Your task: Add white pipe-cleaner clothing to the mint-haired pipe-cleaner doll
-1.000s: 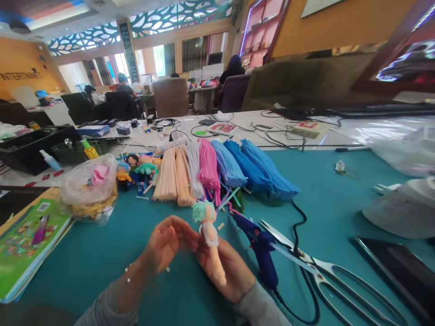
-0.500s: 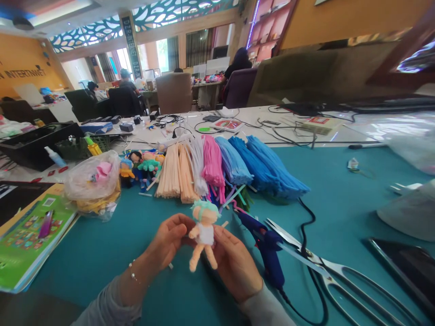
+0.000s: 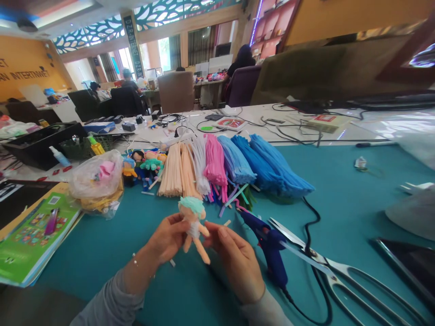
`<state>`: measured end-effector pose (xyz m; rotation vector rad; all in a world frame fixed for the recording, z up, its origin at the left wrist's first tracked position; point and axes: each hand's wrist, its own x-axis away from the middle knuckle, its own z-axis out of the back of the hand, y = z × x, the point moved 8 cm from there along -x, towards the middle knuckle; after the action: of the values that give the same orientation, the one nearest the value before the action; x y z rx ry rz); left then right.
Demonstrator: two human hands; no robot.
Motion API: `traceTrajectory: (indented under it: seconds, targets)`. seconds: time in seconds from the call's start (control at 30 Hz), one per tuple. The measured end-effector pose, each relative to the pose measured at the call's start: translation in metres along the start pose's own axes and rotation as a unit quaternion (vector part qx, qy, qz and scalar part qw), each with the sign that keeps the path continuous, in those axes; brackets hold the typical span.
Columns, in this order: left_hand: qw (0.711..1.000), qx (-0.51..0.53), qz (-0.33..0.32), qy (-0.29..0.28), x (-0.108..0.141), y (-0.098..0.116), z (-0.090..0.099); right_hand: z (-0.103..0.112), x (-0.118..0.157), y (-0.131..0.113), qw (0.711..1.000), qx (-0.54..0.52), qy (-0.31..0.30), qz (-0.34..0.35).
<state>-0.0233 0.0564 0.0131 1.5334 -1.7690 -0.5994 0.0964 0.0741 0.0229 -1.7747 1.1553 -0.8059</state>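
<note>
A small fuzzy doll (image 3: 193, 228), with a peach body, mint-green hair and a white top, leans to one side above the teal mat (image 3: 163, 296). My left hand (image 3: 170, 237) pinches it at the side of its body, thumb in front. My right hand (image 3: 236, 258) is at the doll's other side, fingers stretched toward its arm and the thumb apart from it. Whether those fingertips touch the arm is hard to tell. Beyond the doll lie bundles of pipe cleaners in peach (image 3: 171, 174), white, pink (image 3: 215, 160) and blue (image 3: 277, 170).
Right of my right hand lie a blue glue gun (image 3: 272, 249) with a black cord and large scissors (image 3: 322, 260). A dark phone-like device (image 3: 404, 267) is farther right. At left are a green booklet (image 3: 37, 235), a plastic bag (image 3: 97, 179) and several finished dolls (image 3: 149, 165).
The doll has shifted slightly left and turned, its head tipping toward the left hand. My right hand's fingers have moved off its body to beside its arm.
</note>
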Motion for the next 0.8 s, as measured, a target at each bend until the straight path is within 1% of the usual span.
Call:
traceTrajectory:
  seconds: [0.17,0.23,0.43,0.63,0.8]
  targets:
    - [0.995,0.09,0.026,-0.031,0.0,0.0,-0.002,0.002,-0.001,-0.002,0.999,0.025,-0.004,0.025]
    - [0.993,0.108,0.035,-0.032,-0.001,-0.001,0.0,0.001,0.0,-0.004,0.999,0.038,-0.008,0.037]
    - [0.986,0.153,0.064,0.014,-0.002,-0.005,0.007,0.001,-0.002,-0.005,0.995,0.074,-0.018,0.064]
    - [0.975,0.192,0.099,0.054,0.002,-0.006,0.004,0.001,-0.001,-0.005,0.991,0.103,-0.03,0.08]
    - [0.969,0.214,0.097,0.071,0.004,-0.002,0.001,-0.006,0.006,-0.017,0.975,0.185,-0.044,0.116]
